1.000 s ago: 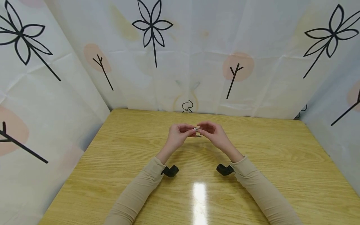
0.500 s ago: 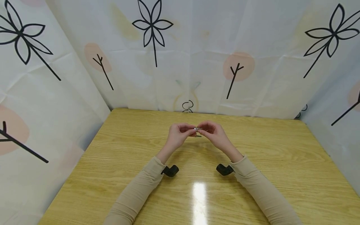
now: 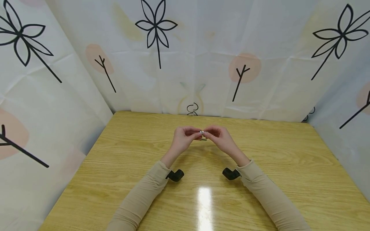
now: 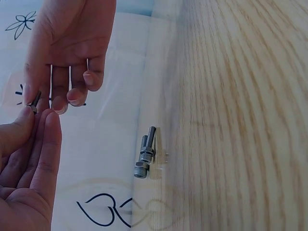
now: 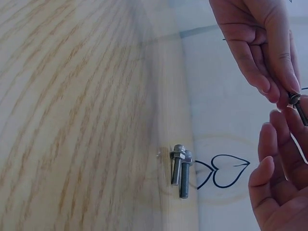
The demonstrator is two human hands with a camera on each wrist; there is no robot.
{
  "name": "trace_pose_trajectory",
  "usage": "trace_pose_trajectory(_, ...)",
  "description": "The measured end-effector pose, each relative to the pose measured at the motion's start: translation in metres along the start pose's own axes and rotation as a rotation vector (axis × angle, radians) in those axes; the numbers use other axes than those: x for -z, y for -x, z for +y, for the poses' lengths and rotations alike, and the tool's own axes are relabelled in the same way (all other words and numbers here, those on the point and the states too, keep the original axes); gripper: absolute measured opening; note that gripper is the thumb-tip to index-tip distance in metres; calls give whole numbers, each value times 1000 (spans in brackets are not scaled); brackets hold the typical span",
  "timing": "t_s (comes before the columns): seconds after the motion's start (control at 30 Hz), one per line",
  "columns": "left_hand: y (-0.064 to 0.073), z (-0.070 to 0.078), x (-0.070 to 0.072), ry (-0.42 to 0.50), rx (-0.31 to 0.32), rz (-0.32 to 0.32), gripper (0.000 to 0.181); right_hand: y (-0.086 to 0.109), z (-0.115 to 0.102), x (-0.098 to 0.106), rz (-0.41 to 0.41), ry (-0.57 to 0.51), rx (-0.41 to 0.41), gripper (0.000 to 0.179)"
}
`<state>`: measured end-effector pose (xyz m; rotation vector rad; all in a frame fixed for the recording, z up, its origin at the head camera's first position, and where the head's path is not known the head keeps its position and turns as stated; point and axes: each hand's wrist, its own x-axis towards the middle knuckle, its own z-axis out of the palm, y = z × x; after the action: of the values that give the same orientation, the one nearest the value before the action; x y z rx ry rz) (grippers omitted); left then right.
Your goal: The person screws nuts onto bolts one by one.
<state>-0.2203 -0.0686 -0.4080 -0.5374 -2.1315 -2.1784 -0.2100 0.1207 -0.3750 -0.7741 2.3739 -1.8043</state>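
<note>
Between the two hands is a small metal bolt [image 5: 302,114]. My left hand [image 3: 181,138] pinches it near the head with thumb and fingertips. From the other side my right hand [image 3: 222,138] has its thumb and index fingertip together on the shank, and covers part of it. The other fingers of the right hand [image 4: 79,62] are loosely bent. Below the hands lie two more bolts [image 4: 145,153], side by side on the table, each with a nut or collar near its head. In the right wrist view these bolts [image 5: 181,171] show their threads.
The wood-grain table [image 3: 138,154] spreads around both arms. A white patterned curtain [image 3: 196,64] stands behind its far edge and along both sides. A black wrist mount [image 3: 175,175] sits at the left sleeve, another mount [image 3: 231,174] at the right.
The right fingertips have closed in on the bolt; its shank showed more between them before. The left hand and the two bolts on the table stay put.
</note>
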Motion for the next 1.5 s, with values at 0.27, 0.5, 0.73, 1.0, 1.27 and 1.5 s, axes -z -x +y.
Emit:
trace_pose_trajectory(0.27, 0, 2, 1, 10, 7, -3, 13, -4, 24, 0, 29, -3, 24, 20)
trace_pose_trajectory(0.5, 0, 4, 1, 6, 12, 7, 13, -6, 28, 0, 44, 19, 8, 23)
trace_pose_trajectory(0.73, 0, 2, 0, 19, 3, -2, 12, -2, 1, -1, 18, 26, 13, 18)
trace_pose_trajectory(1.0, 0, -1, 1, 18, -7, -4, 12, 1, -6, 0, 23, 52, 4, 20)
trace_pose_trajectory(1.27, 0, -1, 1, 32, 25, -6, 12, 0, -7, -1, 17, 91, 9, 18)
trace_pose_trajectory(1.5, 0, 3, 1, 46, 37, 4, 15, 0, -6, -2, 25, 50, 20, 18)
